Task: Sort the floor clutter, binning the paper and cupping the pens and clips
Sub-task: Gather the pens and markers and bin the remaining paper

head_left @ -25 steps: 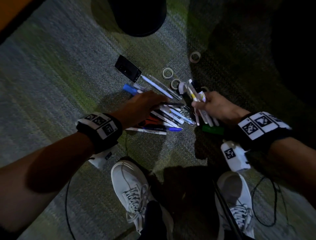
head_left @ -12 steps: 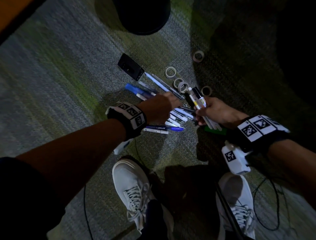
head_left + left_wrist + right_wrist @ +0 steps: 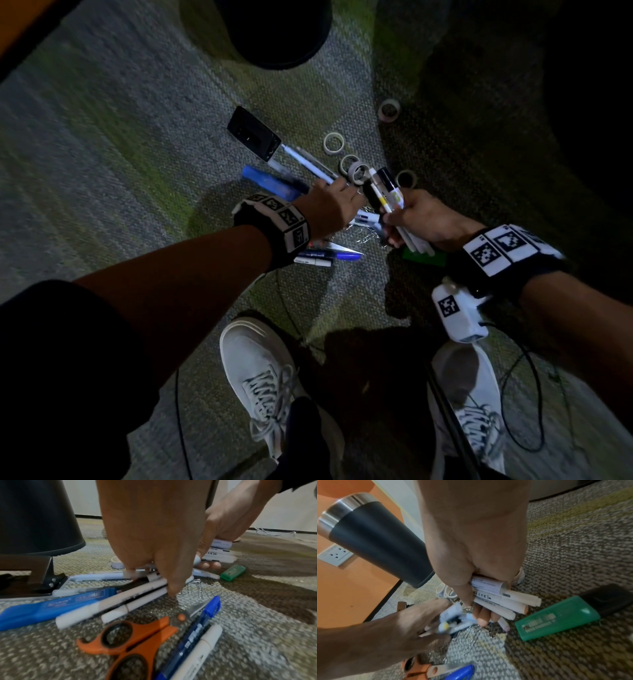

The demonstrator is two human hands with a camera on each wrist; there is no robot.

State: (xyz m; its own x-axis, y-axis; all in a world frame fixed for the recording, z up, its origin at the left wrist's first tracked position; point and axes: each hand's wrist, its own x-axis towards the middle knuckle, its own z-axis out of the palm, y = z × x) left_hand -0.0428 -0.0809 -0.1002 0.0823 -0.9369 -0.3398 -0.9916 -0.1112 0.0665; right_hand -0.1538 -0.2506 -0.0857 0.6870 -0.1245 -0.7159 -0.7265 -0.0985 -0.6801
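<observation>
My right hand (image 3: 419,219) grips a bundle of white markers (image 3: 501,599), whose ends stick out both sides of the fist. Just left of it, my left hand (image 3: 334,205) holds a few pens (image 3: 452,619) lifted from the pile, their tips almost touching the bundle. More white pens (image 3: 120,601) lie on the carpet under the left hand. Loose paper clips (image 3: 471,635) are scattered below both hands. A black tumbler with a steel rim (image 3: 373,538) stands beyond the pile.
Orange scissors (image 3: 137,635), a blue pen (image 3: 335,255), a blue cutter (image 3: 270,181), a black hole punch (image 3: 253,133), a green highlighter (image 3: 556,618) and tape rolls (image 3: 334,144) lie around. A dark round container (image 3: 274,31) stands farther off. My shoes (image 3: 260,370) and cables are close by.
My left hand has moved forward and right from the pen pile, carrying pens up against the right hand's bundle. The right hand has barely shifted.
</observation>
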